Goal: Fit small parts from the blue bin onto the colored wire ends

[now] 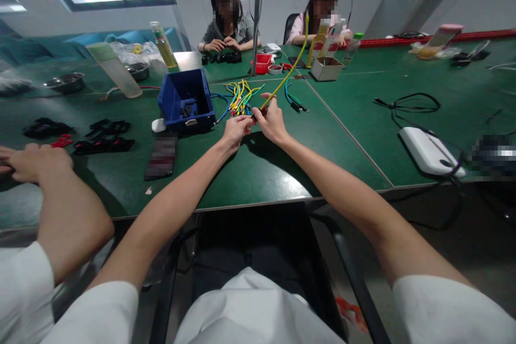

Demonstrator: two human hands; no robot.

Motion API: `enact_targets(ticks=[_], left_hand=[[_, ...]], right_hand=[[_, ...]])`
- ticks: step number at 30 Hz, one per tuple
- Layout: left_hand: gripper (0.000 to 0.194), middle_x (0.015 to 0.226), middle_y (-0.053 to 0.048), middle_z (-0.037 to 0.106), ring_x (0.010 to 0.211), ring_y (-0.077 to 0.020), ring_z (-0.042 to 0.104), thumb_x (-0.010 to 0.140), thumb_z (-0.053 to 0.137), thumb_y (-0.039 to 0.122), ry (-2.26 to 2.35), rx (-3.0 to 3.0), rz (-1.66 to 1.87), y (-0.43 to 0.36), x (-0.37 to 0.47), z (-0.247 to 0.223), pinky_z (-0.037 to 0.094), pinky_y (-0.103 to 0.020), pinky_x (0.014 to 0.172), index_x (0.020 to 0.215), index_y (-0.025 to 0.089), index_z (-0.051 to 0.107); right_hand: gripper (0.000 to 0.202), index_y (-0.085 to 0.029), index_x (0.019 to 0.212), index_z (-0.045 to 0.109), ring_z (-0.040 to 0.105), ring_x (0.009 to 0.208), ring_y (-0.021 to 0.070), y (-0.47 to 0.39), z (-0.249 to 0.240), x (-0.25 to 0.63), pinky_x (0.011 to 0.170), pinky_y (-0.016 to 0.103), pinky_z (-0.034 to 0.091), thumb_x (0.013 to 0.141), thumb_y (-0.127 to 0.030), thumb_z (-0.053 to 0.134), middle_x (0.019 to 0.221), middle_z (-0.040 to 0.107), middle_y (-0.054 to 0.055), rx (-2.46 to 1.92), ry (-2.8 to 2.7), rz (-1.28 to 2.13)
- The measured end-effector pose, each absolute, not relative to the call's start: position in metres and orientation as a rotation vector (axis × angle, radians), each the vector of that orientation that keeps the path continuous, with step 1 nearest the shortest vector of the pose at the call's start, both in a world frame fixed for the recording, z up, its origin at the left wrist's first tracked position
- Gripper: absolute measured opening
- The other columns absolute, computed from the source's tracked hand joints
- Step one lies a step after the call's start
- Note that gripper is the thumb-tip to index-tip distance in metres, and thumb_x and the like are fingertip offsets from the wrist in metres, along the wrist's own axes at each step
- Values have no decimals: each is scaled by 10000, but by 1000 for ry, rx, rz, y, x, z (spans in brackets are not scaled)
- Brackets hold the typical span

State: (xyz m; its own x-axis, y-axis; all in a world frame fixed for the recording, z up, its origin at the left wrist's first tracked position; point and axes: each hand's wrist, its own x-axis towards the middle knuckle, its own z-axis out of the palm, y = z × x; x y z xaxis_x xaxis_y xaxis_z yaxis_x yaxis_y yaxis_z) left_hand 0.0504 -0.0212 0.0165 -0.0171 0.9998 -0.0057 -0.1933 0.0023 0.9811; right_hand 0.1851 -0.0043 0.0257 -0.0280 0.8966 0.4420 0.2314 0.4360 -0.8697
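My right hand (273,121) is closed on a yellow wire (285,76), whose free length slants up and away to the right. At the wire's near end, a small dark piece (253,116) shows between my fingertips. My left hand (237,131) meets the right one there, its thumb and fingers pinched on that end. Just beyond both hands lies a bunch of yellow, green and blue wires (243,95) with metal-tipped ends. A few green wires with black sleeves (295,102) rest to the right. Left of my hands stands a blue bin (186,124) holding small dark parts.
A dark phone-like slab (161,157) lies near the left forearm. A co-worker's arm (66,209) reaches in at left beside black straps (104,145). To the right are a white power bank (429,151) and a black cable. Across the table, two people sit behind bottles and a cardboard box (325,71).
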Motion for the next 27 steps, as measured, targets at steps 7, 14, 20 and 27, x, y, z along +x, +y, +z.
enact_targets(ticks=[7,14,20,27], left_hand=[[170,764,-26,671,632,-87,559,661,687,166,891,984,1218,-31,57,21,465,-233,640,820,149,630],[205,742,-13,668,623,-82,579,630,678,142,892,1040,1172,-33,57,20,464,-222,637,821,159,606],[198,669,-11,653,571,-125,586,684,633,204,1226,1288,1336,-30,56,31,474,-270,629,879,173,614],[125,847,-28,668,816,-160,643,786,577,172,1827,1500,1886,-25,2,71,488,-259,795,904,183,616]], right_hand=[[749,-213,1449,402,648,802,240,-6,35,191,773,322,475,820,-472,715,724,613,11,-1040,-1560,719],[870,-190,1544,293,626,725,215,-8,34,189,773,319,476,816,-426,707,671,600,-3,-1014,-1553,776],[777,-180,1551,314,618,728,205,5,27,198,837,334,487,856,-327,627,699,620,14,-1045,-1591,622],[688,-83,1562,286,635,792,231,21,28,222,851,342,470,930,-258,496,840,703,116,-1351,-1725,196]])
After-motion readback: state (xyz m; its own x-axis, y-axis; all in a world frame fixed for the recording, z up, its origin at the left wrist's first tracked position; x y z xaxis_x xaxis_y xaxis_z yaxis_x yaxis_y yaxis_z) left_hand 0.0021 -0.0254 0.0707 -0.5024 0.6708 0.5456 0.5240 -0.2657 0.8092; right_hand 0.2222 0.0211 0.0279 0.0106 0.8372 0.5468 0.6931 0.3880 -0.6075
